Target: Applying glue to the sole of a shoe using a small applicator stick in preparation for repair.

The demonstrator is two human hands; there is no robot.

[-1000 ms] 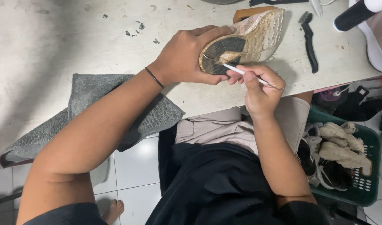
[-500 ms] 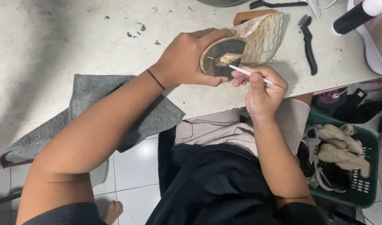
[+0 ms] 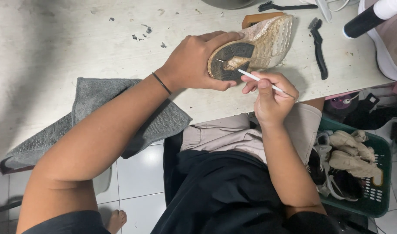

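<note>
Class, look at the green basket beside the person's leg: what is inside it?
The green basket holds several worn shoes, beige and dark. Whatever lies beneath them is covered.

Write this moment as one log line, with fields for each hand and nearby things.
left hand: grips shoe, sole up | right hand: holds thin white pick, tip on sole | near: black brush, grey cloth

A scuffed, speckled white worktable (image 3: pixel 77 39) with a grey towel (image 3: pixel 99 112) draped over its edge stands above a glossy white tiled floor (image 3: pixel 138 173), where a green plastic basket (image 3: pixel 378 190) of worn shoes sits at the right.
</note>
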